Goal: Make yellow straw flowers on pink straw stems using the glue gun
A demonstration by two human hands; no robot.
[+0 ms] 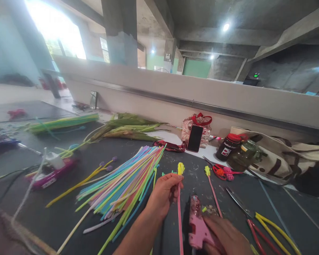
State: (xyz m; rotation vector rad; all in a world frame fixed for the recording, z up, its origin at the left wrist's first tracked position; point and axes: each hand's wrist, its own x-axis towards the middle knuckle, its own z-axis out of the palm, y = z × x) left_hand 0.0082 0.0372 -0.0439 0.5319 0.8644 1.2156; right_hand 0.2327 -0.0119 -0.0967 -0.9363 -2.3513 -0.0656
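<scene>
Between the thumb and fingers of my left hand (162, 194) is a pink pipe-cleaner stem (179, 219), held upright with a yellow fuzzy tuft (180, 168) at its top. My right hand (225, 232), at the lower edge, is closed around a pink hot glue gun (198, 223), whose nozzle points away from me. Part of the grip is hidden by my fingers. Just beyond the gun lies a second pink stem (214, 194) with a yellow tip (207, 171). Left of my left hand spreads a large bundle of pastel pipe cleaners (122, 184).
Red-and-yellow-handled pliers (251, 212) lie at right. Behind them stand a black bottle (227, 147), a greenish jug (243, 156) and a canvas bag (271, 159). A phone (195, 139) leans on a patterned pouch (187, 127). Corn husks (130, 125) lie along the back.
</scene>
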